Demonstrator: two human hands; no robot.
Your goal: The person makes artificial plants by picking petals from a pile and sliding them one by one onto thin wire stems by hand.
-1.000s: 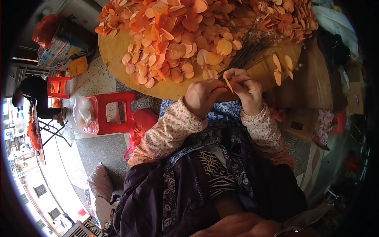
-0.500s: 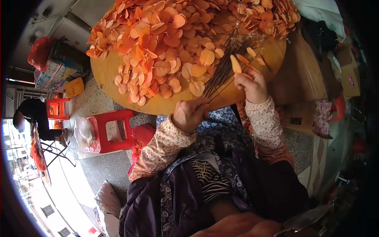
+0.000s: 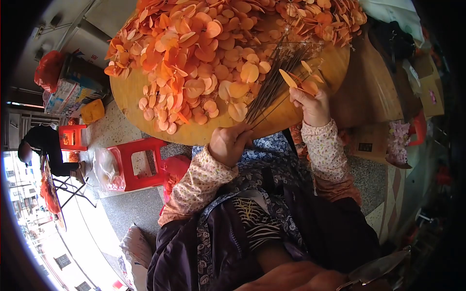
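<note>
My left hand (image 3: 227, 144) is closed at the table's near edge, gripping the lower end of a thin brown stem. That stem slants up toward my right hand (image 3: 313, 105), which pinches orange artificial leaves (image 3: 290, 79) between thumb and fingers. Whether those leaves are joined to the stem is hidden by my fingers. Between the hands, a bundle of bare brown stems (image 3: 274, 82) lies on the round wooden table (image 3: 131, 99). A big heap of orange leaf sprigs (image 3: 204, 53) covers the table's far and left side.
A red plastic stool (image 3: 138, 165) with a clear plastic bag (image 3: 106, 167) stands to the left. Further off, a person in dark clothes (image 3: 46, 148) bends over a folding table. Cardboard boxes (image 3: 371, 143) and pink flowers (image 3: 399, 140) are at the right.
My right hand has shifted slightly, and the leaves in it have turned, with a wider leaf now showing above the fingers. My left hand stays closed at the table edge.
</note>
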